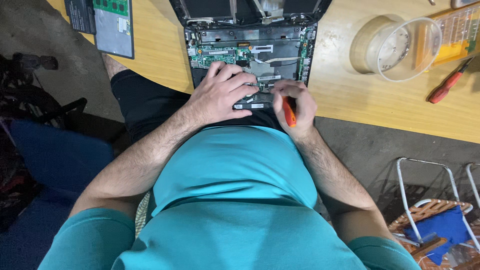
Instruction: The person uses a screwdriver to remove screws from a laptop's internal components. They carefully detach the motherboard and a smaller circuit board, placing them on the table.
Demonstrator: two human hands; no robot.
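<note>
**Both hands working inside the opened laptop**

I am watching the left hand (222, 92) lying flat, grip released, on the black opened laptop base with its green circuit board (250, 52), which is sitting at the near edge of the pale wooden counter (340, 95). The right hand (296, 102) is clenching its grip around an orange-handled screwdriver (289, 111), fingertips touching the laptop's interior beside the left hand. A clear plastic cup (402, 47) is lying on its side to the right, near a second red-handled screwdriver (447, 87).
</note>
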